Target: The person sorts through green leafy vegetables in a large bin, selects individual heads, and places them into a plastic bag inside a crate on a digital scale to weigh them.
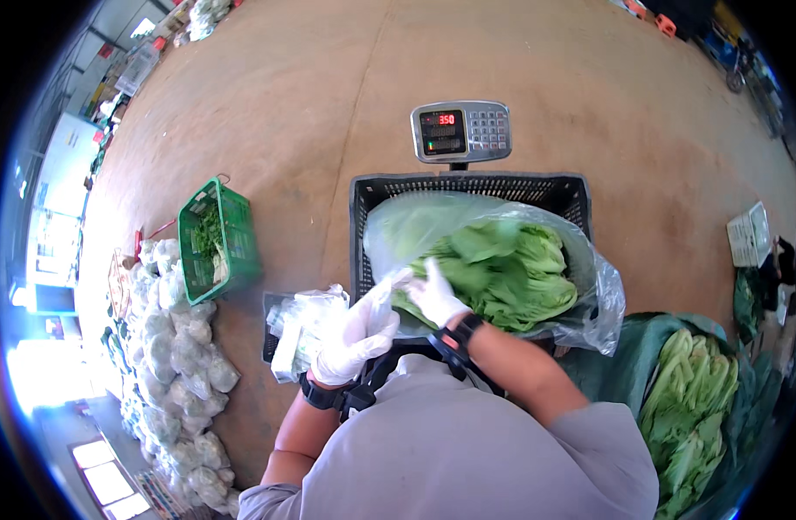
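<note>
Before me a clear plastic bag (398,227) lies inside a black plastic crate (358,214). Leafy green lettuce (508,273) fills the bag's open mouth, some leaves blurred. My left hand (358,341), in a white glove, pinches the near left edge of the bag. Close beside it, my right hand (437,299), also gloved, reaches over the left end of the lettuce with fingers apart. Whether its fingertips touch the leaves or the bag is unclear. The bag's loose right end hangs over the crate's near right corner.
A digital scale display (462,132) stands behind the crate. Folded plastic bags (310,325) lie left of my left hand. Further left are a green basket (238,240) of greens and heaped bagged produce (177,364). At right, a green sack (612,351) holds more lettuce (687,403).
</note>
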The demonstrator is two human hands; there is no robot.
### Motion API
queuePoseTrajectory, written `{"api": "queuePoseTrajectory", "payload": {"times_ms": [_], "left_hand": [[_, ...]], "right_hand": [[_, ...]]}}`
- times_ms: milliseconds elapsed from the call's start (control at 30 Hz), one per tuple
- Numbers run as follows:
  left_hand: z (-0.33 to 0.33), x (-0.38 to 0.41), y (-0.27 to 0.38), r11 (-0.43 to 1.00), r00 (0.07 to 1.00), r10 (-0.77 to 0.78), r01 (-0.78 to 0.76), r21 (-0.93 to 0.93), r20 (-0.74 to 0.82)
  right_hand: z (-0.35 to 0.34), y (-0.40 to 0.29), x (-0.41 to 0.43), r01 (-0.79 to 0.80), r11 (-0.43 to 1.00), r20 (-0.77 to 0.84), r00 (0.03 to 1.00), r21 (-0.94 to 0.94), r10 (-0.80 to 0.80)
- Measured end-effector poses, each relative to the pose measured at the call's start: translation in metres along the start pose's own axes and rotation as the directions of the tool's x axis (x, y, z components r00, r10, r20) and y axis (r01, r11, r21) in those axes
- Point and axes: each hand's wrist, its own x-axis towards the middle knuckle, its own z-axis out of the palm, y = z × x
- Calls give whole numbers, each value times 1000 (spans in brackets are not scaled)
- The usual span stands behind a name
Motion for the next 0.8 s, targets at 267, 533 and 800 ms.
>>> {"api": "queuePoseTrajectory", "payload": {"times_ms": [267, 533, 800], "left_hand": [[-28, -14, -11, 1000, 1000, 1, -1, 15, -29], [-26, 4, -9, 996, 992, 89, -91, -21, -87], [-21, 10, -1, 993, 998, 57, -59, -98, -28]], "right_hand": [[47, 1, -56, 678, 125, 582, 698, -724, -417], [15, -58, -18, 147, -709, 495, 810, -690, -314], [-26, -90, 24, 244, -603, 388, 914, -759, -119]]}}
